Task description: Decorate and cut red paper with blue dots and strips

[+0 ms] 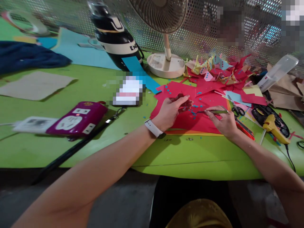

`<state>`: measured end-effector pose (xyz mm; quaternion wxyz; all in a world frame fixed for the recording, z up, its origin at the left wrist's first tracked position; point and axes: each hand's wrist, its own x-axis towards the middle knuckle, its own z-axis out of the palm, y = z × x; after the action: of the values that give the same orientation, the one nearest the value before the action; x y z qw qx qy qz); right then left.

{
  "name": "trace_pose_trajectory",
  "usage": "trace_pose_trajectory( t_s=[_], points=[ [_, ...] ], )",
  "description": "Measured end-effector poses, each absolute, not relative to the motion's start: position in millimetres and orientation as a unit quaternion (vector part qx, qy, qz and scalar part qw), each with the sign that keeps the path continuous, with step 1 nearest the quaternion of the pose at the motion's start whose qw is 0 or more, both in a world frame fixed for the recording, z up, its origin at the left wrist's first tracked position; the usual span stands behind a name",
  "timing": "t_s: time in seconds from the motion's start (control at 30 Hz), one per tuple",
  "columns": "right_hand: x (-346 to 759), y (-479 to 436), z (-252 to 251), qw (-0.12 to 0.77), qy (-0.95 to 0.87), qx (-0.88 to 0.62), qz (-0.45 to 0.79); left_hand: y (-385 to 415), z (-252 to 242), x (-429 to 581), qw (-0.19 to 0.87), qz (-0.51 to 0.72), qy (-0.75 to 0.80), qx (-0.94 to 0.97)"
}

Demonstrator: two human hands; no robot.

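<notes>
In the head view my right hand [224, 122] grips slim metal tweezers [215, 111], their tips pointing left at tiny blue paper bits [194, 112]. These bits lie scattered over red paper [190, 123] on the green table. Just left of the tips is my left hand [169, 110], wearing a white wristband. Its thumb stretches over the curled fingers, and whatever may be between them is too small to make out. Small scissors [236, 107] lie beyond my right hand, with an orange-handled tool [244, 128] beside it.
A yellow glue gun [275, 128] lies at right, below a clear plastic bottle [277, 72]. Paper scraps [213, 71] pile up behind the red sheets. A fan [166, 65], a black bottle [116, 38], a phone [129, 90] and a purple power strip [78, 120] stand or lie leftward.
</notes>
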<state>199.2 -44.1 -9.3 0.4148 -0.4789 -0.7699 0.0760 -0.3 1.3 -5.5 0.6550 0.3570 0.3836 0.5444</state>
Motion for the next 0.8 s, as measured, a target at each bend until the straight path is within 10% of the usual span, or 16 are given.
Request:
trace_pose_trajectory(
  t_s=[0.8],
  points=[
    [198.7, -44.8, -3.5, 0.420, -0.757, -0.488, 0.113, 1.1, -5.4, -0.1, 0.653, 0.541, 0.388, 0.361]
  ],
)
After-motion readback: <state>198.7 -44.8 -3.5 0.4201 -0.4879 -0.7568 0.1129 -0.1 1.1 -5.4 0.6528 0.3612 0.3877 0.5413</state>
